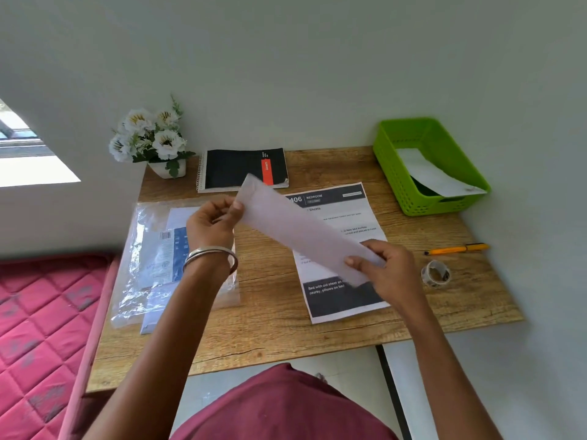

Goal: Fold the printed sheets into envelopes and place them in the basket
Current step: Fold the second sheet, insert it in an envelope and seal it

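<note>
A long white envelope (298, 228) hangs in the air above the wooden table (273, 328), tilted from upper left to lower right. My left hand (212, 223) pinches its upper left end. My right hand (387, 271) grips its lower right end. Under it a printed sheet (336, 300) with dark header and footer lies flat on the table. A green plastic basket (409, 185) stands at the back right with one white envelope (435, 174) inside. A clear plastic pack of envelopes (158, 255) lies at the left.
A black spiral notebook (241, 168) and a pot of white flowers (152, 141) sit at the back by the wall. An orange pen (457, 249) and a tape roll (435, 274) lie at the right. A red mattress (41, 328) borders the table's left side.
</note>
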The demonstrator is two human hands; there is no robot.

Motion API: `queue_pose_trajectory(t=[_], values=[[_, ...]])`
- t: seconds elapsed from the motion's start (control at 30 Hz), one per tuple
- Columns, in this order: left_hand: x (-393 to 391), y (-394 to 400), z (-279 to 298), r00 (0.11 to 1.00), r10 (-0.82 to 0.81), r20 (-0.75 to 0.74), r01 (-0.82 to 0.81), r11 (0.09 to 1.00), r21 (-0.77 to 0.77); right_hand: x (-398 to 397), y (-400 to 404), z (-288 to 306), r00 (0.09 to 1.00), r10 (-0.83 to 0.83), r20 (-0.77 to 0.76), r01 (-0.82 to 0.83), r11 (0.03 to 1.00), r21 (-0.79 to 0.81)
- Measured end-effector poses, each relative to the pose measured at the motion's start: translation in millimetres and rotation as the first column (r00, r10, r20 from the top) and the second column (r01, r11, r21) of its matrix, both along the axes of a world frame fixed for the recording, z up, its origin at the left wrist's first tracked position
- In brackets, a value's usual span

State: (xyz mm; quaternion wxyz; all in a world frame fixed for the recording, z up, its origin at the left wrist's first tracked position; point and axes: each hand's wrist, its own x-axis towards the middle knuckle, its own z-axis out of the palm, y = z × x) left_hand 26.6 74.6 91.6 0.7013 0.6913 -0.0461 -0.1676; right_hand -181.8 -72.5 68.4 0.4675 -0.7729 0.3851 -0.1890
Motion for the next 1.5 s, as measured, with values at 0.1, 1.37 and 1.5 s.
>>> queue_pose_trajectory(t=[0.1, 1.37, 1.5], values=[[1, 9, -8, 0.986, -0.144, -0.08, 0.149, 0.987, 0.067, -3, -13, -1, 0.992, -0.108, 0.072, 0.126, 0.923, -0.363], [-47, -8, -96, 0.488, -0.859, 0.153, 0.056, 0.206, 0.977, 17, -12, -77, 0.846, -0.028, -0.532, -0.225, 0.886, -0.405], [-50, -12, -97, 0.516, -0.846, 0.134, 0.056, 0.189, 0.98, 13, -10, -81, 0.865, -0.026, -0.5, -0.213, 0.884, -0.415]])
